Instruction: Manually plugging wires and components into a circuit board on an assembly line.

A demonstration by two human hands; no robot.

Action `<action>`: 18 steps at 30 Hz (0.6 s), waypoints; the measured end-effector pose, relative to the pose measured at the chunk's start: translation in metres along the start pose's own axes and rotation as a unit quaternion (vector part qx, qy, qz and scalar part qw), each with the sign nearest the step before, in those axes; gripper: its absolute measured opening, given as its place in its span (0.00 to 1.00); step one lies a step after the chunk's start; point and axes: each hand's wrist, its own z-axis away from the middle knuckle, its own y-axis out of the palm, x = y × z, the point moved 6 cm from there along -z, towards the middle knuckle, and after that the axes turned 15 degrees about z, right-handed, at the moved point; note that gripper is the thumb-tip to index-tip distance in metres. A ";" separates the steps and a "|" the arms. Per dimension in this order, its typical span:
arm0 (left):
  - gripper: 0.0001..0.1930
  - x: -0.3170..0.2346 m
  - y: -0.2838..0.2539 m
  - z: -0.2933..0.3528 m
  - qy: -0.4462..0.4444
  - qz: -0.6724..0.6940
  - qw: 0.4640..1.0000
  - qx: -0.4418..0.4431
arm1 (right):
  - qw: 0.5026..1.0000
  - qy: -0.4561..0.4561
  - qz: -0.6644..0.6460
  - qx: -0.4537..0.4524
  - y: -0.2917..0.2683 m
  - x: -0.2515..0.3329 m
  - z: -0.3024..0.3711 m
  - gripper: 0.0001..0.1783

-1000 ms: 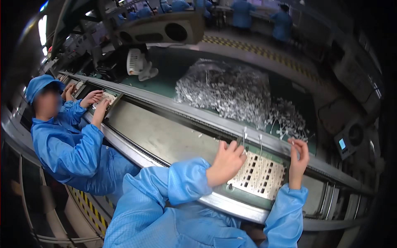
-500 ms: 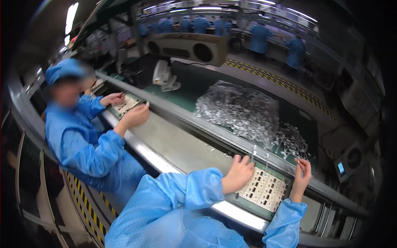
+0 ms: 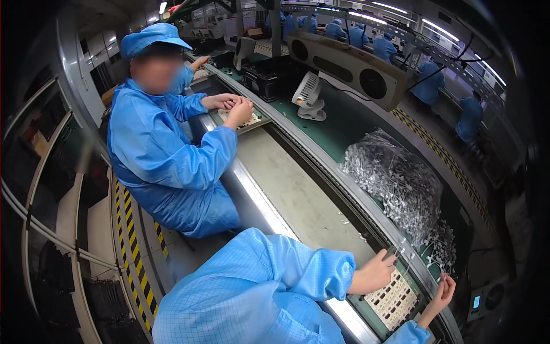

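Note:
A cream circuit board panel (image 3: 393, 299) with rows of dark parts lies in a green tray (image 3: 372, 312) on the conveyor. My left hand (image 3: 373, 274) rests over the board's upper left corner, fingers closed; thin pale strips show just beyond its fingertips, and what it grips is too small to make out. To the right of the board my right hand (image 3: 442, 293) is raised, thumb and fingertips pinched together on something tiny that I cannot make out. Loose small white leaded parts (image 3: 441, 243) are heaped just beyond it, beside a clear plastic bag (image 3: 395, 183) full of them.
On my left a co-worker (image 3: 166, 143) in blue works over another board (image 3: 243, 121). A white fan (image 3: 309, 97), a long speaker-like box (image 3: 349, 66) and a black bin (image 3: 269, 77) stand along the far side. A metal rail (image 3: 321, 155) borders the conveyor (image 3: 292, 183).
The view has swung left, so the board and both my hands appear farther right and lower. The co-worker's hands have come together over their board. My hands stay closed near the same board.

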 end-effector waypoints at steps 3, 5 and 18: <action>0.06 -0.002 0.002 0.008 -0.011 0.023 0.999 0.022 | 1.000 0.008 0.012 0.004 0.000 -0.008 0.003 0.10; 0.07 -0.001 0.006 0.011 -0.009 0.032 0.999 0.033 | 1.000 0.014 0.014 0.006 0.000 -0.015 0.005 0.11; 0.08 0.018 -0.007 0.009 -0.016 0.045 0.993 0.103 | 0.989 0.101 -0.050 -0.095 -0.021 -0.001 -0.005 0.14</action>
